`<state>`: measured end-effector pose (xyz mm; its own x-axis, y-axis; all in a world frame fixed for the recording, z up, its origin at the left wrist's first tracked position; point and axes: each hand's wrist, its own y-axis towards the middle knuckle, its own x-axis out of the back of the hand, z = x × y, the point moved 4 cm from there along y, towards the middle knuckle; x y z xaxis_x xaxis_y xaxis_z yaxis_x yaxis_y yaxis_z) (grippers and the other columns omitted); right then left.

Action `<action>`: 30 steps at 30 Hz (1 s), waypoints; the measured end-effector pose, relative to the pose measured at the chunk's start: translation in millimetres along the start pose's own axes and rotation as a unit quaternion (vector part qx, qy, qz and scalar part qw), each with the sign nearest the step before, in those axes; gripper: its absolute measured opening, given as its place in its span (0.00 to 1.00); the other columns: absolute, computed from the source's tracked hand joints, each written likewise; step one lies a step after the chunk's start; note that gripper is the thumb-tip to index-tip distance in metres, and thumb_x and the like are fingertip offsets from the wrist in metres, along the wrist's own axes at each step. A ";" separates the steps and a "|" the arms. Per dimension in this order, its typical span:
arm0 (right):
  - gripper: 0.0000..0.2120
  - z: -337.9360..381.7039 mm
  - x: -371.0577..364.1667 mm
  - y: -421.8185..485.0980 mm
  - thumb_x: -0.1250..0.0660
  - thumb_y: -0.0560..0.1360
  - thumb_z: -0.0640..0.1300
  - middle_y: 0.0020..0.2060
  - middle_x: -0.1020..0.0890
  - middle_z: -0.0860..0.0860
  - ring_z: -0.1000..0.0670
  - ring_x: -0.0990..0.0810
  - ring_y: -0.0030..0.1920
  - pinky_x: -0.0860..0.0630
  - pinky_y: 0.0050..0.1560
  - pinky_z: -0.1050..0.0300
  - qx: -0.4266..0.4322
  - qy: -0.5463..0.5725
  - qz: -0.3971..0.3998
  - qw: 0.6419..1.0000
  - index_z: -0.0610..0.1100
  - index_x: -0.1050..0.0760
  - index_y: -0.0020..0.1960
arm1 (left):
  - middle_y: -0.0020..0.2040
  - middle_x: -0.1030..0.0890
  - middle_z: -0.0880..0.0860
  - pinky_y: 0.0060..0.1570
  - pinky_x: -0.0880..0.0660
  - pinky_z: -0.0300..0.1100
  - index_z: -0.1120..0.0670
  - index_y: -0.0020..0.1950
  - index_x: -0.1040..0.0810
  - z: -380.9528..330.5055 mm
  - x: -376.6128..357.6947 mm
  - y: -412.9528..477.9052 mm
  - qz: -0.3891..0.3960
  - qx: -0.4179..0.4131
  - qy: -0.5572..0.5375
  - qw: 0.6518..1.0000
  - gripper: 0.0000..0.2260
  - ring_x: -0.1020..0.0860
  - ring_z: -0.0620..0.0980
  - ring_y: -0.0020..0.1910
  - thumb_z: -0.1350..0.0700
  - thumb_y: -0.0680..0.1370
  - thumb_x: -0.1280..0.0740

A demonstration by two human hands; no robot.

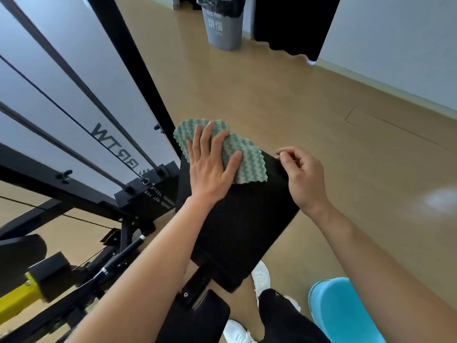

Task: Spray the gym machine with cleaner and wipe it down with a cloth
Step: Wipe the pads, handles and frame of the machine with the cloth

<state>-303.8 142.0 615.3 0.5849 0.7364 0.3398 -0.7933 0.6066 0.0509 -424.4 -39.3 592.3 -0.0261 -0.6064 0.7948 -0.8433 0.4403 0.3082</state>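
Observation:
A green-and-white zigzag cloth (249,159) lies on the far end of the gym machine's black padded back rest (242,231). My left hand (210,164) presses flat on the cloth with its fingers spread and straight. My right hand (300,177) sits at the pad's right edge near the far corner, fingers loosely curled, fingertips touching the edge and holding nothing. The black seat pad (197,318) lies nearer to me. No spray bottle is in view.
The machine's black frame, guide rods and cable (74,120) rise at left, with a yellow part (17,298) at the lower left. A grey bin (223,26) stands far back on the tan floor. A blue object (343,310) sits at lower right beside my legs and white shoes.

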 end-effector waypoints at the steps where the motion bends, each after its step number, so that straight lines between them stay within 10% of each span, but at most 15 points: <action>1: 0.08 -0.7 0.0 1.3 0.35 0.81 0.44 0.41 0.15 0.49 0.46 0.19 0.43 0.25 0.45 0.52 -0.008 0.005 0.004 1.000 0.46 0.16 0.49 | 0.80 0.37 0.50 0.79 0.49 0.63 0.46 0.72 0.29 6.3 5.0 11.3 -0.009 0.008 -0.002 1.000 0.24 0.51 0.54 0.84 0.35 0.82 0.45; 6: 0.12 -4.8 0.9 -0.2 0.34 0.77 0.34 0.38 0.15 0.59 0.59 0.20 0.42 0.27 0.45 0.66 -0.059 0.050 0.007 0.997 0.49 0.16 0.44 | 0.66 0.22 0.47 0.81 0.53 0.58 0.47 0.61 0.18 4.4 11.3 44.6 -0.017 0.046 0.027 0.998 0.21 0.38 0.55 0.80 0.39 0.81 0.45; 10: 0.11 -13.1 4.2 -2.9 0.36 0.75 0.34 0.40 0.14 0.51 0.53 0.18 0.43 0.23 0.47 0.62 -0.113 0.175 -0.020 0.978 0.45 0.17 0.44 | 0.60 0.16 0.49 0.79 0.49 0.63 0.50 0.58 0.15 -34.4 -1.4 15.1 -0.046 -0.084 0.063 0.993 0.18 0.28 0.56 0.73 0.45 0.84 0.42; 20: 0.12 -28.4 2.6 -23.3 0.38 0.83 0.42 0.41 0.17 0.47 0.50 0.20 0.44 0.24 0.48 0.54 -0.125 0.246 -0.034 0.961 0.43 0.19 0.45 | 0.78 0.32 0.58 0.80 0.52 0.63 0.49 0.75 0.32 -64.5 -40.3 -48.0 -0.019 -0.192 0.080 0.978 0.27 0.42 0.61 0.81 0.35 0.84 0.49; 30: 0.12 -31.0 -1.6 -20.1 0.37 0.83 0.40 0.42 0.15 0.46 0.51 0.18 0.44 0.24 0.47 0.58 -0.154 0.255 0.002 0.955 0.39 0.16 0.48 | 0.80 0.37 0.52 0.77 0.42 0.64 0.46 0.69 0.28 18.3 3.3 28.8 -0.029 0.072 -0.013 0.997 0.24 0.47 0.56 0.82 0.34 0.80 0.46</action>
<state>-283.6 137.9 584.7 0.6509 0.7410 -0.1653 -0.7540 0.6054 -0.2551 -458.6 -40.7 594.2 0.0127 -0.6451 0.7640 -0.9119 0.3059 0.2735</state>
